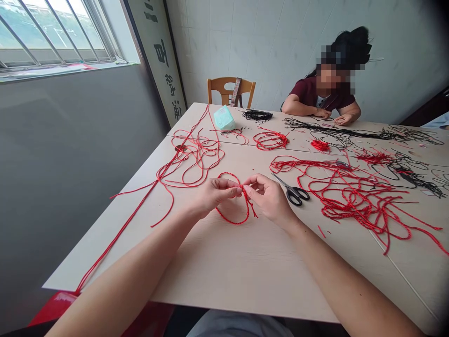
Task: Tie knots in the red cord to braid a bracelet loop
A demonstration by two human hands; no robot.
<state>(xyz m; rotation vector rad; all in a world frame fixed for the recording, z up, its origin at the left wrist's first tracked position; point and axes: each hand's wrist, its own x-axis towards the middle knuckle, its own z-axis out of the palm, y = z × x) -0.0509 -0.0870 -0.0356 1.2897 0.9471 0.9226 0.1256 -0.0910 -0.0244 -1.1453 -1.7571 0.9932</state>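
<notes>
A braided red cord [235, 223] forms a loop between my hands, just over the table, with its short ends hanging down on the right side. My left hand [218, 193] pinches it from the left, thumb and forefinger pressed together. From the right, my right hand [266, 193] pinches the same spot, its fingertips almost touching the left ones. The exact crossing of the strands is hidden by my fingertips. Black-handled scissors [296, 194] lie beside my right hand, blades pointing away to the upper left.
Tangled red cords [354, 201] cover the right side; more thin red cords [196, 150] lie left. Beyond are a coiled red bundle [271, 140], black cords [336, 128] and a pale green packet [224, 118]. A person [322, 100] works across the table [224, 267].
</notes>
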